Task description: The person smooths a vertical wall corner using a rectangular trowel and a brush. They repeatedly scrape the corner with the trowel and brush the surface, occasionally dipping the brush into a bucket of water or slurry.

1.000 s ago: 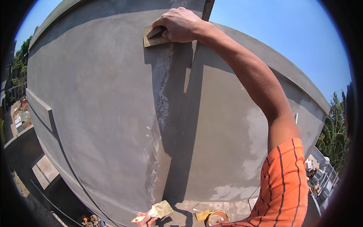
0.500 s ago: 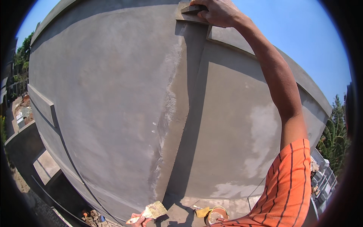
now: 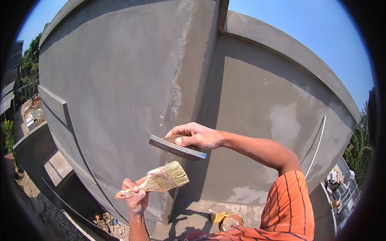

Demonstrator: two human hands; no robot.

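Note:
My left hand [image 3: 136, 197] is closed round the handle of a wide, plaster-crusted paintbrush [image 3: 165, 177], its bristles pointing right. Just above the brush, my right hand [image 3: 197, 135] grips a flat rectangular plastering float [image 3: 177, 148] by its back, the board tilted and seen nearly edge-on. Behind both tools stands a grey plastered wall [image 3: 116, 88]. Down its right-hand corner runs a strip of browner, fresh-looking plaster [image 3: 189, 76] with a rough, whitish left edge. Whether the float touches the wall I cannot tell.
Below on the floor stand an orange bucket [image 3: 233, 220] and a yellow piece [image 3: 217, 217] beside it. A pale pipe [image 3: 315, 146] leans against the recessed right wall. Broken bricks [image 3: 110, 227] lie at lower left, blocks [image 3: 341, 184] at far right.
My right hand has brought the float down from the top of the corner to mid-height. My left hand has risen with the brush, close below the float. The view has shifted slightly.

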